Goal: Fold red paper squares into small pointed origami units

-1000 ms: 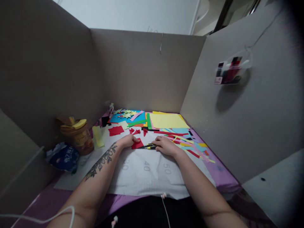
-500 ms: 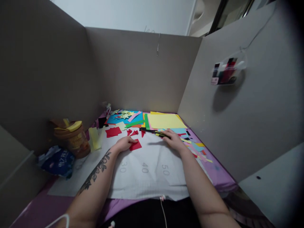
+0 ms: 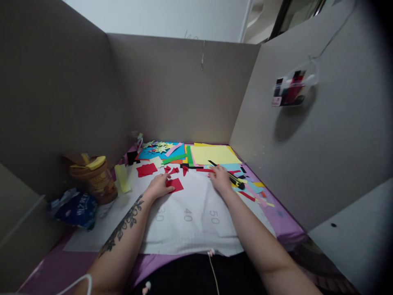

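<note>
Nearest to us, a pale cord (image 3: 213, 272) hangs over our black clothing (image 3: 181, 275), and just past it purple cloth (image 3: 145, 266) covers the surface. On the cloth lies a white sheet (image 3: 196, 235) printed with 30, 40 and 50.

To our left, a blue packet (image 3: 75, 208) sits in front of a brown tub (image 3: 100, 182) with a yellow lid, and pale yellow strips (image 3: 123, 179) lie beside the tub.

Our left hand (image 3: 158, 186) is open, palm down, its thumb at the edge of a red square (image 3: 176, 185) that lies flat on the white sheet. Our right hand (image 3: 220, 179) reaches over the sheet with bent fingers, against a black-and-yellow tool (image 3: 237, 181) that slants past it on both sides; we cannot tell whether we grip it. Around the tool, on the right, we see scattered coloured strips (image 3: 247, 196).

Beyond our left hand are small red scraps (image 3: 174, 170) and, left of them, larger red pieces (image 3: 146, 169). Farther back, pale star cutouts (image 3: 161, 147) rest on a blue sheet (image 3: 147, 154), with a large pale yellow sheet (image 3: 215, 155) to the right.

Grey panels (image 3: 181, 90) stand around the surface, and a clear container (image 3: 290, 92) hangs at the right one.
</note>
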`<state>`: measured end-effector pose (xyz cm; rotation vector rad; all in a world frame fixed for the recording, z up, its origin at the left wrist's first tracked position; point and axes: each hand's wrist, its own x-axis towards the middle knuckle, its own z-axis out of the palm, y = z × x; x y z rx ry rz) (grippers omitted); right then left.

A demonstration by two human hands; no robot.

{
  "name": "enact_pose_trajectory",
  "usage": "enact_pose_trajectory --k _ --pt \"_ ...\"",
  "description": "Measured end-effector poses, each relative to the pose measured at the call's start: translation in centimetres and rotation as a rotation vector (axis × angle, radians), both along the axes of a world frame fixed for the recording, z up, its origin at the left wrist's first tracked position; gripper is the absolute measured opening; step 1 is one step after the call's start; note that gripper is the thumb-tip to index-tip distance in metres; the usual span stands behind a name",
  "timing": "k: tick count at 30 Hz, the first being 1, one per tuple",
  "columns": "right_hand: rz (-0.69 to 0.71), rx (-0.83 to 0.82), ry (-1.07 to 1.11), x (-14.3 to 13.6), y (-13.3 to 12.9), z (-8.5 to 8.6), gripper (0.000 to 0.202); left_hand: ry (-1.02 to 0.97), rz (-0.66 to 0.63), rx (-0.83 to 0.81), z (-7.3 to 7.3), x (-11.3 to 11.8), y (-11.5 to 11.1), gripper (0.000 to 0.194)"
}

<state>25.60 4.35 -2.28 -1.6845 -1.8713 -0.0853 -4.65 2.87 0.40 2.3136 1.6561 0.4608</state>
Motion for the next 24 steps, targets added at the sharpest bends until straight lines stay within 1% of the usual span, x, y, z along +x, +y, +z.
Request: enact_pose_trajectory --k 1,2,4,5,7,10,13,15,18,22,24 --pt "0.136 0.002 0.04 -1.8 -0.5 0.1 0.03 -0.017 -0.007 -0.014 -0.1 -0.1 0.1 0.048" --pt "0.244 -0.01 0.082 -3.6 -0.9 0.1 0.03 -0.039 -0.013 -0.023 -0.2 -0.1 0.2 0.049" --pt "0.406 -0.049 0.154 -6.9 -1.8 -0.1 0.031 -0.085 -0.021 -0.027 -0.5 -0.3 0.4 0.052" --pt "0.456 -0.065 0.19 -8.2 -2.0 -0.2 0.032 -0.109 -0.022 -0.027 -0.7 -0.3 0.5 0.052" --pt "0.509 -0.11 0.276 -10.2 -2.1 -0.5 0.037 -0.151 -0.02 -0.036 -1.0 -0.3 0.6 0.053" --pt "0.467 -0.193 0.407 -11.8 -1.2 -0.9 0.043 -0.178 -0.015 -0.064 -1.5 -0.4 0.7 0.053" --pt "0.399 -0.222 0.499 -12.4 -0.1 -1.2 0.047 -0.158 -0.003 -0.027 -1.6 -0.5 0.8 0.055" --pt "0.385 -0.217 0.559 -12.5 0.3 -1.6 0.047 -0.129 0.015 -0.002 -1.5 -0.6 0.8 0.056" --pt "0.398 -0.204 0.643 -12.2 0.5 -2.3 0.045 -0.112 0.042 -0.033 -1.2 -0.7 0.7 0.06" --pt "0.413 -0.202 0.72 -11.9 0.7 -3.1 0.043 -0.163 0.056 -0.058 -1.1 -0.7 0.6 0.062" --pt "0.422 -0.196 0.753 -11.9 0.9 -3.3 0.042 -0.207 0.049 -0.053 -1.1 -0.6 0.5 0.06"
